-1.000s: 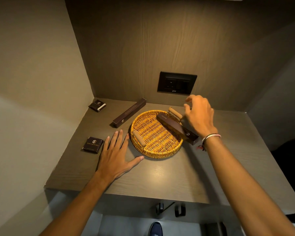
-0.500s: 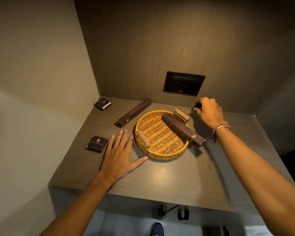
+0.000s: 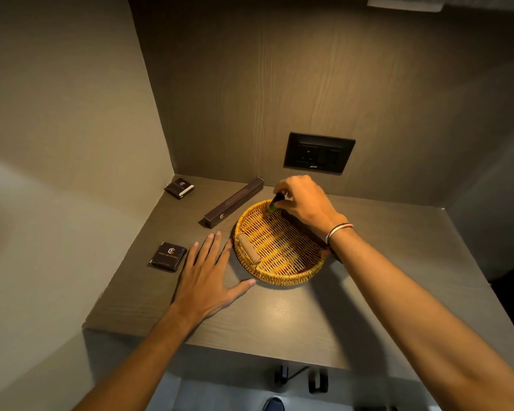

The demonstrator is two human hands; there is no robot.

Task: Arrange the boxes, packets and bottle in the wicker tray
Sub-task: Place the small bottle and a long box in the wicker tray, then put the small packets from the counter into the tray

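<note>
- One small bottle [image 3: 275,202], pinched in the right hand [image 3: 304,203], hangs over the wicker tray [image 3: 279,274] at its far rim.
- Left hand [image 3: 207,277], spread flat, rests on the surface [image 3: 294,318] beside the tray.
- Long box [image 3: 235,202] and two packets [image 3: 169,256] lie outside, probably next.
</note>
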